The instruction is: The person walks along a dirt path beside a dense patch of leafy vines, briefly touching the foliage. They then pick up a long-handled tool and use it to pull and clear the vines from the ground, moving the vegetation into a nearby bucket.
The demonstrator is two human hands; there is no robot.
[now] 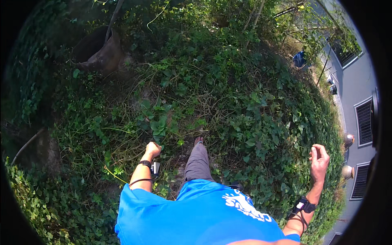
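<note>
- Blue T-shirt [179,216] is lying nearest, covering the person's torso.
- Left hand [152,150] is making a clenched fist just beside broad leaves [158,126]; whether it is grasping anything, I cannot tell.
- Right hand [319,161] is hanging released, its fingers loosely curling.
- Leafy vines [261,110] are spreading around both hands, probably being light, limp and easily torn; stems [206,104] are likely offering firmer hold.
- I am counting two hands, two wrist straps [144,163] [305,205], one foot [199,140], two round pots [349,139] [348,172]; leaves are exceeding counting.
</note>
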